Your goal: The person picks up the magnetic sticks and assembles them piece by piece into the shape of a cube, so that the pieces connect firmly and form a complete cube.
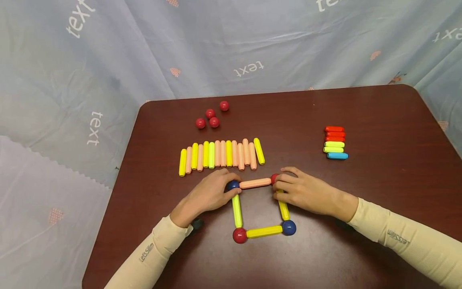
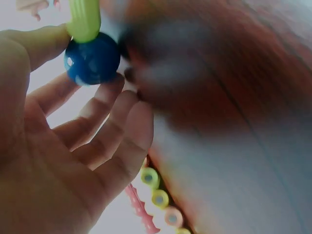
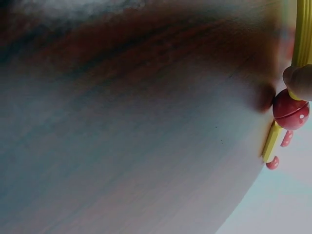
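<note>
Four magnetic rods and four balls form a four-sided frame on the table. My left hand point(image 1: 213, 192) holds the blue ball point(image 2: 92, 61) at its far left corner between thumb and fingertips. The lime rod point(image 1: 236, 212) runs from that ball towards me. At the far right corner, my right hand point(image 1: 306, 190) curls its fingers round the red ball point(image 3: 291, 112), one fingertip on the end of the yellow rod point(image 1: 283, 210). A pink rod point(image 1: 255, 183) spans the far side. Another red ball point(image 1: 240, 235), a yellow rod point(image 1: 264, 231) and a blue ball point(image 1: 288, 227) make up the near side.
A row of yellow, pink and lime rods point(image 1: 223, 153) lies beyond the frame. Several loose red balls point(image 1: 214, 122) sit behind it. To the right is a stack of shorter red, lime and blue rods point(image 1: 334, 144). A curtain point(image 1: 231, 48) hangs behind the table.
</note>
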`<state>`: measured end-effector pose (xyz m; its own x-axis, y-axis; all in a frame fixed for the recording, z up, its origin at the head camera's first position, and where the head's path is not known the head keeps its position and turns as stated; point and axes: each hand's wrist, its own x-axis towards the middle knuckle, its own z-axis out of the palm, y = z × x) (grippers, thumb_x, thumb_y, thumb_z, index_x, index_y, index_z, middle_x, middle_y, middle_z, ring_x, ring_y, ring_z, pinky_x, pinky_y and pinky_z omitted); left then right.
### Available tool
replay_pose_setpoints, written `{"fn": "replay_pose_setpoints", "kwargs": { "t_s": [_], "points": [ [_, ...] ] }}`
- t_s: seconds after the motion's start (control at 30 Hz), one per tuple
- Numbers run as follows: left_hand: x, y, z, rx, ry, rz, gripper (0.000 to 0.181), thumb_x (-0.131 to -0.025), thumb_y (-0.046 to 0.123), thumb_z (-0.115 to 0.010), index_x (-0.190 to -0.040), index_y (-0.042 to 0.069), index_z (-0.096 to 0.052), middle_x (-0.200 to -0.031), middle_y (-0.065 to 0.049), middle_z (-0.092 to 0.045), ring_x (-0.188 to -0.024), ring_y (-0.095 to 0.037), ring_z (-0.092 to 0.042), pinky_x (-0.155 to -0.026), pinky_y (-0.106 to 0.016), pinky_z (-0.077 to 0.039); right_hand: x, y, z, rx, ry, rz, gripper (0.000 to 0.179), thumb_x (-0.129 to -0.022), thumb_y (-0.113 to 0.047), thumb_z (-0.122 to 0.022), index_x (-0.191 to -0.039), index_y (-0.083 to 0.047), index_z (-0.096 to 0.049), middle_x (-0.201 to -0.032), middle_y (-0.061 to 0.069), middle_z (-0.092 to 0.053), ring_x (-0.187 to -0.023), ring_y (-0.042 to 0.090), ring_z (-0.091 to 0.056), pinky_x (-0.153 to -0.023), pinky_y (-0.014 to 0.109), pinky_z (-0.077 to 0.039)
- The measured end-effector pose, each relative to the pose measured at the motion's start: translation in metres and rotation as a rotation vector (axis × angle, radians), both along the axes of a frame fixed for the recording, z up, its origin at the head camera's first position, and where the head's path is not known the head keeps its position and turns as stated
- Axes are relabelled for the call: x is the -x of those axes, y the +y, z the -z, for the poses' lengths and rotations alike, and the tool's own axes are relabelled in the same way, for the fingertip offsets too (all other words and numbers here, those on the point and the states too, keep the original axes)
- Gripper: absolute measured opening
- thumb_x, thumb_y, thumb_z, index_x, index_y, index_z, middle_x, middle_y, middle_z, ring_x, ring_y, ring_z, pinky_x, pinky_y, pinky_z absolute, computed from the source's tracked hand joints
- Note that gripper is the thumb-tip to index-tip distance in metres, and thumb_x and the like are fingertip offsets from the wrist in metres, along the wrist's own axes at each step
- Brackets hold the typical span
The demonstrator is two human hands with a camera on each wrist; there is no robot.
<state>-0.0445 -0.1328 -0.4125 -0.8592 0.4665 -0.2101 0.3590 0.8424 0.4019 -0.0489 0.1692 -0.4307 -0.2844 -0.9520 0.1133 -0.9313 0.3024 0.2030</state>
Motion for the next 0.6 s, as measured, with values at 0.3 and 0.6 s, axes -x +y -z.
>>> {"fn": "replay_pose_setpoints", "kwargs": {
  "t_s": [0.3,0.6],
  "points": [
    [0.000,-0.010,-0.003,-0.023,-0.070,0.004,0.037,-0.096,0.031,-0.071,-0.130,0.017,-0.067,-0.116,-0.002,-0.065,-0.097,-0.016,-0.058,-0.089,-0.035,-0.054,0.004,-0.001,0.000,0.019,-0.010,-0.009,0.038,-0.081,-0.014,-0.086,-0.116,-0.023,-0.073,-0.117,-0.001,-0.065,-0.118,0.020,-0.058,-0.112,0.047,-0.043],
    [-0.002,-0.017,-0.006,-0.040,-0.105,0.006,0.038,-0.096,0.027,-0.072,-0.132,0.018,-0.065,-0.118,0.001,-0.064,-0.100,-0.014,-0.059,-0.095,-0.035,-0.054,0.012,0.000,0.000,0.008,-0.064,0.019,0.044,-0.078,-0.015,-0.089,-0.118,-0.022,-0.073,-0.120,-0.001,-0.067,-0.120,0.020,-0.058,-0.114,0.047,-0.042]
  ]
}}
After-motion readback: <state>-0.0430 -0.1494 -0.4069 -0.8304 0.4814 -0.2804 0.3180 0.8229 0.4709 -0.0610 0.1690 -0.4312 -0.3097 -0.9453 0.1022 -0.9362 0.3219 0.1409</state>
